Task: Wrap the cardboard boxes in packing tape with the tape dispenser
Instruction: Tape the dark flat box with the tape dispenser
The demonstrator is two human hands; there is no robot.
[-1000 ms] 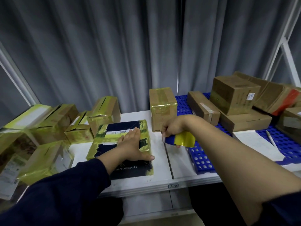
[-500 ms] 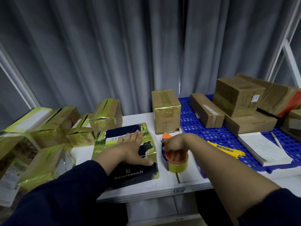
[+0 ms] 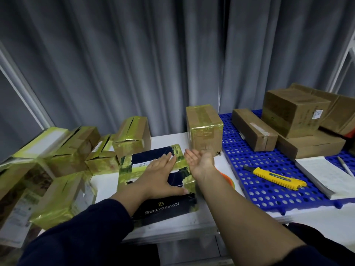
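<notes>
the left grip (image 3: 159, 175) lies spread flat on the dark flat box (image 3: 167, 206), which sits on the white surface (image 3: 222, 164) directly beneath it. the right grip (image 3: 201, 162) is spread and empty, just beside the box's far right edge. the tape dispenser (image 3: 229, 179) peeks out from under the right forearm, just behind that grip. the box looks thin, stiff and light, and its glossy yellow tape is probably slick. it is best clasped by opposite side edges when turning it.
</notes>
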